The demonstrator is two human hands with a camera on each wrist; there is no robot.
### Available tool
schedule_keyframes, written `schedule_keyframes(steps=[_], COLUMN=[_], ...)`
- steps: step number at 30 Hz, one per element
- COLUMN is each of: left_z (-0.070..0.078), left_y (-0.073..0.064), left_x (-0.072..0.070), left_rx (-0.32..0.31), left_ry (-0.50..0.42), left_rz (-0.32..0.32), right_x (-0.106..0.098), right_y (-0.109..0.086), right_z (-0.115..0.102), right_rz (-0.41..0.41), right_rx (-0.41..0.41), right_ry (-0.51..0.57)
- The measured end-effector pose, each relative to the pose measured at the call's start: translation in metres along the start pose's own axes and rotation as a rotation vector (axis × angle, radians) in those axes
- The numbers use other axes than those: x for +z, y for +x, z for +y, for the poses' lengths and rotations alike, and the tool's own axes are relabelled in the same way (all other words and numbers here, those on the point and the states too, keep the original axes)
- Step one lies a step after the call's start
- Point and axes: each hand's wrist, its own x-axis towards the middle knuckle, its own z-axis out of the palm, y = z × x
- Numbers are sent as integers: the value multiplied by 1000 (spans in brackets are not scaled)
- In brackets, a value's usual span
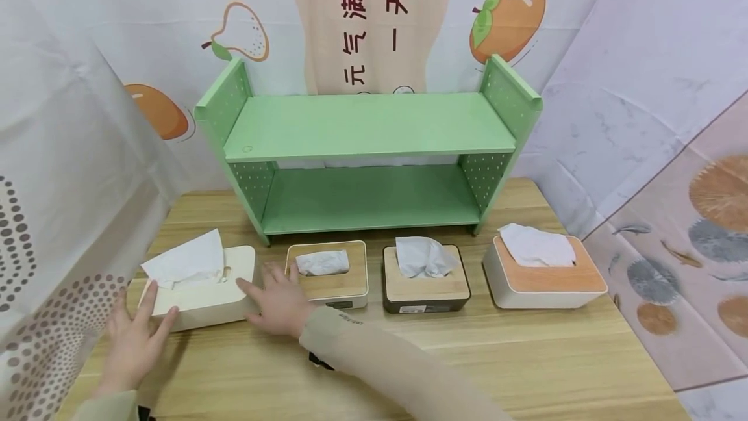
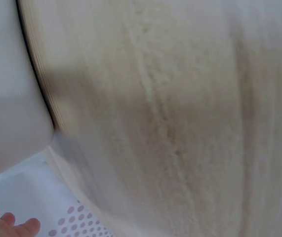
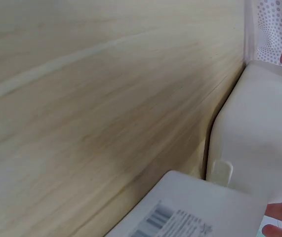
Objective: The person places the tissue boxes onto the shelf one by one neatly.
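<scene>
A cream tissue box with a white tissue sticking up stands at the left end of the table. My left hand spreads its fingers against the box's left end and front edge. At the opposite end, my right hand reaches with extended fingers to the box's right side. Just right of that hand sits a white, wood-topped tissue box; its label side shows close up in the right wrist view. The left wrist view catches the cream box's corner and some fingertips.
A black, wood-topped tissue box and a larger white one with an orange-brown lid continue the row rightward. Behind stands a green two-tier shelf. Printed cloth hangs around the wooden table.
</scene>
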Motion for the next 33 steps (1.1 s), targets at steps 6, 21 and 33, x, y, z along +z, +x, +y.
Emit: schedule_keyframes(steps=[6, 21, 33], left_z=[1, 6, 9], left_y=[0, 1, 4], left_x=[3, 5, 5], left_rx=[5, -27, -119], left_ry=[-59, -136, -108], left_rz=[21, 4, 98], right_x=[1, 7, 8], right_y=[9, 8, 3], right_z=[-7, -16, -15], right_rz=[-30, 85, 136], right_rx=[21, 76, 56], right_ry=[41, 155, 154])
